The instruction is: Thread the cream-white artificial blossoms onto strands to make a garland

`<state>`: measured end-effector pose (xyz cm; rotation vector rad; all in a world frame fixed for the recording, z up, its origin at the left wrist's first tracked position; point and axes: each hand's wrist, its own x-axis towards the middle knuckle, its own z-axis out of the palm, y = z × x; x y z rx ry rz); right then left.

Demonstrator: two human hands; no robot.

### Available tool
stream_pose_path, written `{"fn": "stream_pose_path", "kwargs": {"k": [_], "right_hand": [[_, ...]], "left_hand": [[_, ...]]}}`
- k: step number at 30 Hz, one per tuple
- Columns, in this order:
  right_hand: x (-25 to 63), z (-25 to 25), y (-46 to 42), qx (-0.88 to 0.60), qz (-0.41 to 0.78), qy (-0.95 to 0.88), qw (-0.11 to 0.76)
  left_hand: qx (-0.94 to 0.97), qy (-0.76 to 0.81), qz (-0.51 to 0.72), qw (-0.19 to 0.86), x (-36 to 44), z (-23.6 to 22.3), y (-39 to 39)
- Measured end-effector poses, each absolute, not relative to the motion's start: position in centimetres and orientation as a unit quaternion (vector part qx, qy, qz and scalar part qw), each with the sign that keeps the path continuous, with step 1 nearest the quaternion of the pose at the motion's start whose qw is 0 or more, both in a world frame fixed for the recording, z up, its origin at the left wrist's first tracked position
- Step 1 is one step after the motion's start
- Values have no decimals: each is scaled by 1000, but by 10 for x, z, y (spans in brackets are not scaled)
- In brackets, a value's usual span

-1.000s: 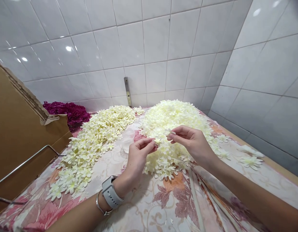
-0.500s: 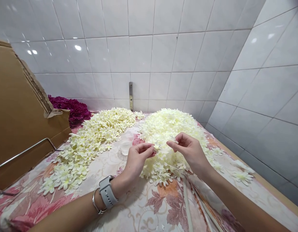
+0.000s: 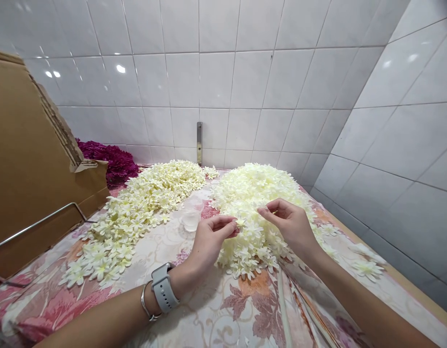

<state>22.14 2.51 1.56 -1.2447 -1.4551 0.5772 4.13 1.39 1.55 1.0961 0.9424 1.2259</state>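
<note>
My left hand (image 3: 211,241), with a grey-banded watch (image 3: 164,285) and a silver bangle on the wrist, is in front of the right-hand pile. Its thumb and fingers are pinched on a small pale-yellow artificial flower (image 3: 240,223). My right hand (image 3: 294,227) hovers over the same pile, thumb and forefinger pressed together; whatever is between them is too small to make out. Beneath and behind both hands spreads a heap of white-yellow artificial flowers (image 3: 258,181). A longer heap of cream artificial flowers (image 3: 136,208) lies to the left. Between the heaps stands a small clear cup (image 3: 191,221).
A cardboard box (image 3: 38,169) and a metal wire frame (image 3: 45,223) occupy the left side. Purple artificial petals (image 3: 112,162) are piled behind it. A floral cloth (image 3: 205,314) covers the table, and loose flowers (image 3: 368,268) lie near its right edge. Tiled walls (image 3: 216,77) enclose the back and right.
The camera view has shifted slightly, moving the scene a little to the right. Both hands keep their pinched poses, and the left still holds the flower.
</note>
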Motion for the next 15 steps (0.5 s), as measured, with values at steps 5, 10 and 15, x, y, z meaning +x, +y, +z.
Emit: {"fn": "stream_pose_path", "kwargs": {"k": [5, 10, 15], "right_hand": [[220, 16, 23, -510, 249, -623, 539], [221, 15, 24, -511, 225, -636, 532], [222, 15, 25, -550, 155, -632, 523]], "left_hand": [[471, 398, 529, 583, 41, 13, 16], [469, 400, 529, 582, 41, 14, 15], [456, 395, 535, 591, 41, 17, 15]]}}
